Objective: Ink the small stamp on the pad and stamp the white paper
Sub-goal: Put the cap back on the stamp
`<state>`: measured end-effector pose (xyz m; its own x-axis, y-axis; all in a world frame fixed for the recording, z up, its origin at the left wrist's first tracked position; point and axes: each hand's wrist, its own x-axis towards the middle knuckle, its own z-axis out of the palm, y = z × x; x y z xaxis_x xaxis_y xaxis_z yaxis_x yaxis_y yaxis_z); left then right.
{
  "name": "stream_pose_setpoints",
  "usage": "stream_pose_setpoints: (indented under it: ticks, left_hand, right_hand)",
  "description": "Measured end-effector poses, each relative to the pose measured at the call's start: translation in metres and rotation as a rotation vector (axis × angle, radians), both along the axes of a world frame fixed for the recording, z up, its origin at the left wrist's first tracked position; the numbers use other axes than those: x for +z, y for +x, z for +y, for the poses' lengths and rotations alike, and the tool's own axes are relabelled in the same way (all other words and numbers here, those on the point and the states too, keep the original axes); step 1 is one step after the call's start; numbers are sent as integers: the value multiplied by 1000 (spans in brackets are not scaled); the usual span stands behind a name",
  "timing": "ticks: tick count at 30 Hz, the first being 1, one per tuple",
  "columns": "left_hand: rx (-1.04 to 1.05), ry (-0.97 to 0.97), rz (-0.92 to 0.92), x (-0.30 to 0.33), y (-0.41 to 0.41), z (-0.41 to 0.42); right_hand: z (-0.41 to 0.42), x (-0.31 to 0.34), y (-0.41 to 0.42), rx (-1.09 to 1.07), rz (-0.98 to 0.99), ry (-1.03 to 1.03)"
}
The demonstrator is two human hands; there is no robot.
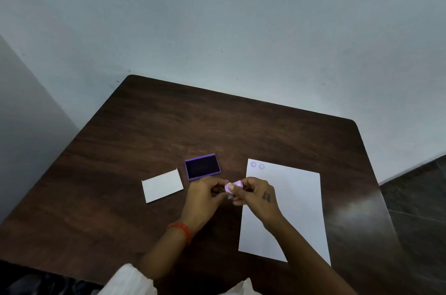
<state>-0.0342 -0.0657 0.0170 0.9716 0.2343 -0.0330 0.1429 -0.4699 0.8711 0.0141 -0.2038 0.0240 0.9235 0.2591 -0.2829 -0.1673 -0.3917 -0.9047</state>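
With both hands, left [205, 192] and right [255, 192], pinching the small stamp [233, 186] above the tabletop [241, 125] between pad [202, 166] and white paper [289, 198], we should turn its face down before inking.

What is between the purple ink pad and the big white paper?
Only bare brown table lies between the ink pad and the paper in the head view. Both hands hold the small stamp just nearer than that gap.

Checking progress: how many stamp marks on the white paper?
2. One stamp mark sits at the far left corner of the white paper; the second stamp mark is just right of it. The right hand may hide others.
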Motion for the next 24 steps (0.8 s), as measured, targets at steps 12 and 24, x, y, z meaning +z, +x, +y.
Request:
stream_pose_setpoints:
  ticks: [12,24]
  left_hand:
    - [31,-60,94,-17,11,6]
    - [93,-48,191,-31,-1,24]
  right_hand:
    - [15,-23,16,-20,-131,-150]
    - [23,-54,23,100,-105,-463]
